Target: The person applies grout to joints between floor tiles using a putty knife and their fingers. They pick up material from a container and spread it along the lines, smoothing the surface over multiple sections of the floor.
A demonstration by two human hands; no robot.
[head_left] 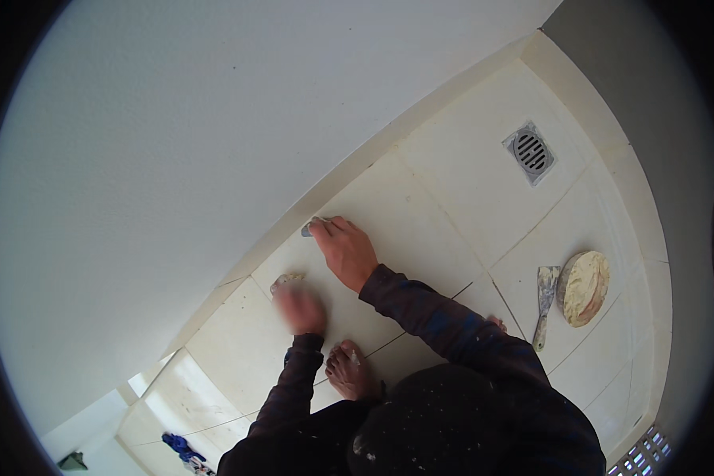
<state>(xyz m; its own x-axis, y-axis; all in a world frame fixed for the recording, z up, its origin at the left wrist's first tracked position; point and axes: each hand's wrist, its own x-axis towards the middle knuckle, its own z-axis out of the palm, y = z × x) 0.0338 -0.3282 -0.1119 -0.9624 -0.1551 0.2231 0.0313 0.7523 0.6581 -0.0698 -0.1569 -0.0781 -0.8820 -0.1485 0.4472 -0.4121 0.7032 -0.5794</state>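
My right hand (345,252) is closed around a small grey scraper (307,231), its flat end at the foot of the wall where the pale skirting tiles meet the floor. Nearer to me and to the left, my left hand (301,309) is smeared by motion. A putty-coloured, uneven thing (286,280) shows at its fingertips; its kind is unclear. Off to the right, a putty knife (545,301) with a smeared blade lies on the tiles. It rests beside a round container of cream-coloured putty (585,289).
A square floor drain (532,152) with a round grate sits toward the far right corner. The white wall (214,143) rises along the left. My bare foot (349,370) stands behind my hands. Blue gloves or cloth (181,446) lie at lower left.
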